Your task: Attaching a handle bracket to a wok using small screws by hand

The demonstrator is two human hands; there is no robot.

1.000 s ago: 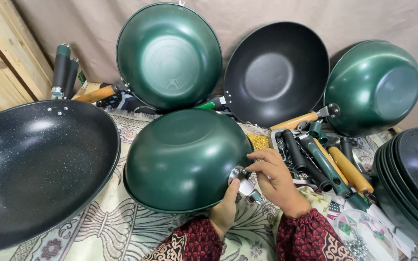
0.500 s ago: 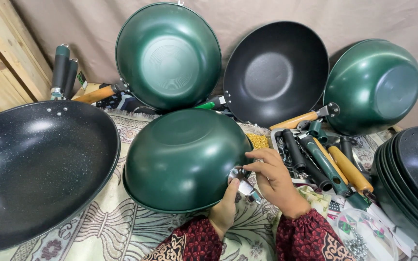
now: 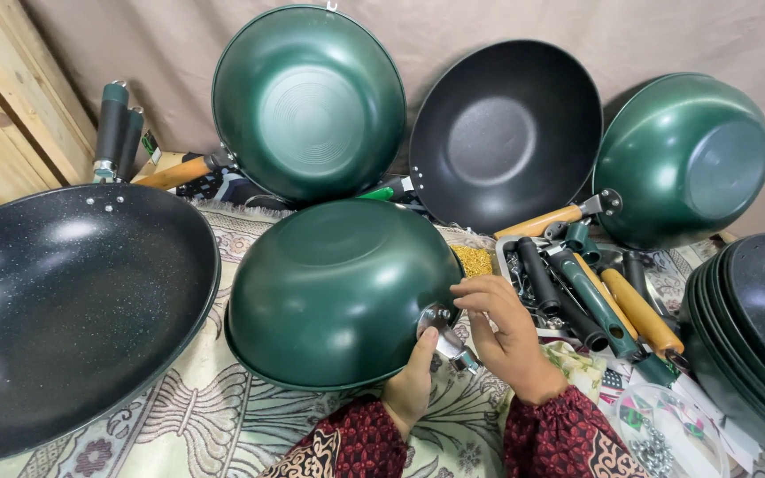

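Observation:
A dark green wok [image 3: 338, 292] lies bottom up in front of me on a patterned cloth [image 3: 197, 425]. My left hand [image 3: 411, 385] grips its rim from below, thumb pressed beside the silver handle bracket [image 3: 446, 335]. My right hand [image 3: 504, 335] pinches at that bracket with its fingertips, right next to the left thumb. Both of my sleeves are dark red with a pattern.
A big black speckled wok [image 3: 73, 310] sits at left. Two green woks [image 3: 310, 102] [image 3: 683, 159] and a black one [image 3: 506, 133] lean on the back wall. Loose handles [image 3: 595, 301] lie at right, by a stack of black pans [image 3: 754, 327] and a clear tub of screws [image 3: 666, 434].
The right hand's fingers have shifted slightly on the bracket. The wok and left hand stay as they were.

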